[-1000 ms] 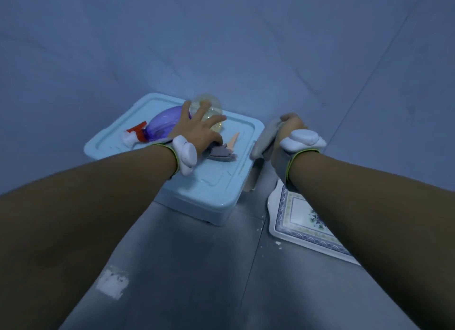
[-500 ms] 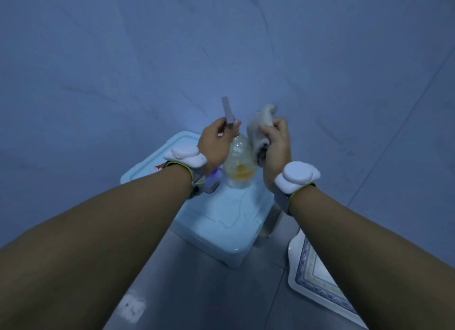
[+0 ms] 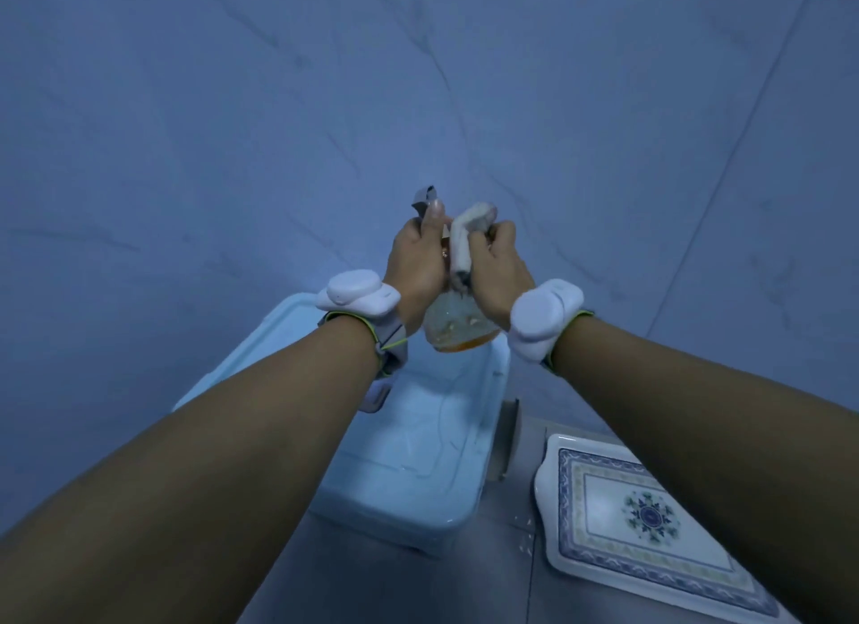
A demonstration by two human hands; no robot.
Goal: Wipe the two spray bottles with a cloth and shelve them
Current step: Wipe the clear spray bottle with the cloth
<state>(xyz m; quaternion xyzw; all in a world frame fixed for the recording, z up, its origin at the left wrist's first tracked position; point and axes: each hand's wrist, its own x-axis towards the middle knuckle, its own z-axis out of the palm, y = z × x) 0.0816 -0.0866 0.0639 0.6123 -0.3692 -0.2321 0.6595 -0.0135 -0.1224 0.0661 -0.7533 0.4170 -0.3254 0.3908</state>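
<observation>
My left hand [image 3: 416, 263] grips the neck of a clear spray bottle [image 3: 458, 328] with a little orange liquid at its base, held up in front of the wall. Its grey spray head [image 3: 422, 200] sticks out above my fingers. Right beside it, my right hand [image 3: 497, 265] holds a bunched pale cloth [image 3: 465, 237] against the bottle's upper side. The purple spray bottle is hidden behind my left forearm.
Below my hands a light blue plastic box lid [image 3: 418, 446] stands on the grey floor. A white rectangular tray [image 3: 618, 512] with a blue patterned border lies on the floor to the right. A grey tiled wall [image 3: 418, 88] fills the background.
My left hand picked the clear bottle off the blue lid and raised it. My right hand brought the cloth over from the right and pressed it to the bottle.
</observation>
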